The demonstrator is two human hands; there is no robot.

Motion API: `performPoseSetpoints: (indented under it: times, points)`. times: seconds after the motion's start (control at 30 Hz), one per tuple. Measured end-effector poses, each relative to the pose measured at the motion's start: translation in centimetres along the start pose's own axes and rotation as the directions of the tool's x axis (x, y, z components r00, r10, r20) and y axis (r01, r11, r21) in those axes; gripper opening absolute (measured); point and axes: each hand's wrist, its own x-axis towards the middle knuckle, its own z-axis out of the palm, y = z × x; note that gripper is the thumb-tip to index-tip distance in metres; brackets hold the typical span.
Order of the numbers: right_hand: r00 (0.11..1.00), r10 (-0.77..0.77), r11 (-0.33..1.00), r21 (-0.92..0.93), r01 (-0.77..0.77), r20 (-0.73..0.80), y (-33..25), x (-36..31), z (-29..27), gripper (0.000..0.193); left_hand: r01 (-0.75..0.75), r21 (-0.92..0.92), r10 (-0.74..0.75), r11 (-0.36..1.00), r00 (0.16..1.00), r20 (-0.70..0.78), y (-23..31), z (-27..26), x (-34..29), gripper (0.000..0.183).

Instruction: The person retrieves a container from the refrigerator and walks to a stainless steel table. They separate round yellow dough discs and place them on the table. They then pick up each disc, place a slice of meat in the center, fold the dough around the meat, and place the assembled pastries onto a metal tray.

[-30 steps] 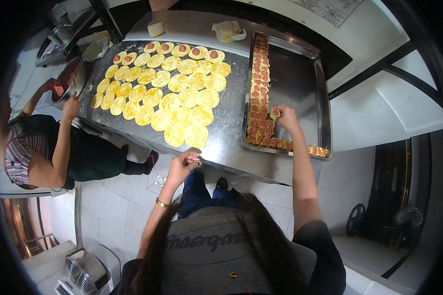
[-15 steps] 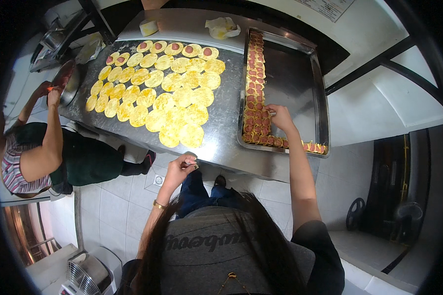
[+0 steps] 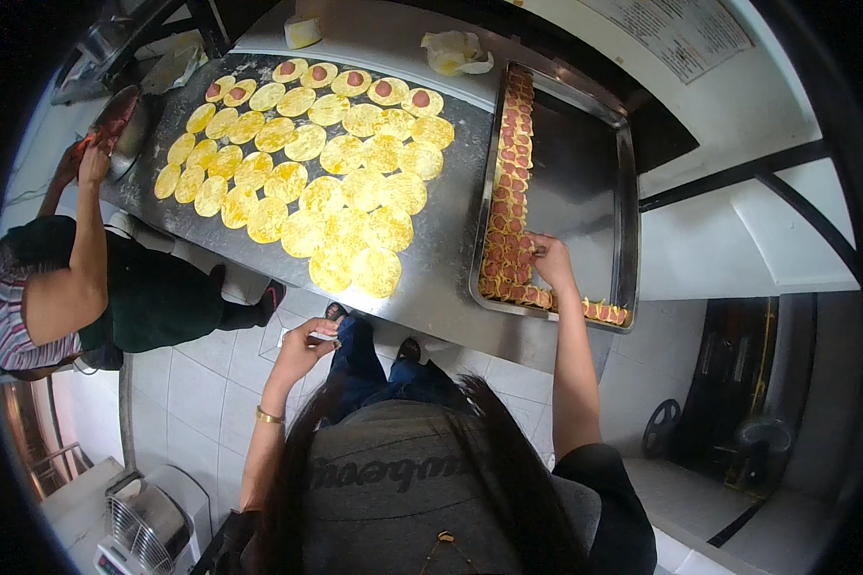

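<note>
My right hand (image 3: 552, 264) reaches into the large metal baking tray (image 3: 627, 220), its fingers closed on a meat-topped dough piece at the edge of the packed rows. Those dough pieces with reddish meat slices (image 3: 501, 251) line the tray's left side and near edge. My left hand (image 3: 305, 349), with a bracelet at the wrist, hangs in front of the table edge, fingers loosely curved and apart, nothing visible in them. Flat dough rounds (image 3: 343, 230), brushed yellow, cover the steel table (image 3: 441, 259) in rows. Several far ones carry a meat slice (image 3: 355, 79).
At the left, another person (image 3: 72, 278) holds a metal bowl (image 3: 129, 134) with reddish contents. A white container (image 3: 303, 33) and a crumpled plastic bag (image 3: 456, 53) sit behind the dough. A dark frame bar (image 3: 729, 172) runs right of the tray. A fan-like appliance (image 3: 153, 517) stands lower left.
The view has shifted slightly. My right hand stays at the edge of the packed rows, and my left hand has drawn a little left and down. The other person's hands have moved at the bowl.
</note>
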Motion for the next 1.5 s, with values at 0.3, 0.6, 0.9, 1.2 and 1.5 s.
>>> performPoseSetpoints:
  times: [0.3,0.6,0.9,1.2,1.5]
  points:
    - [0.969,-0.019,0.974,0.212,0.073,-0.246,-4.1,7.0,-2.4,0.043,0.161,0.058,-0.161,0.985,0.987,-0.011,-2.6,-6.5,-1.4,0.034]
    - [0.961,-0.059,0.986,-0.164,0.014,-0.271,-14.2,28.2,9.0,0.027,0.342,0.156,-0.328,0.927,0.938,-0.112,-4.3,-12.5,-2.6,0.04]
    - [0.96,0.269,0.654,0.747,-0.12,-0.082,-13.9,32.6,11.1,0.021,0.319,0.039,-0.304,0.947,0.93,-0.208,-3.8,-15.6,-3.0,0.035]
    - [0.985,-0.131,-0.039,0.992,-0.121,0.115,-15.3,21.2,7.8,0.024,-0.142,-0.324,0.138,0.935,0.99,-0.036,6.6,-8.4,9.0,0.038]
    - [0.957,0.06,-0.042,0.959,-0.281,0.283,-14.1,-6.3,12.1,0.018,0.074,-0.568,0.008,0.819,0.99,0.141,9.3,4.8,9.2,0.032]
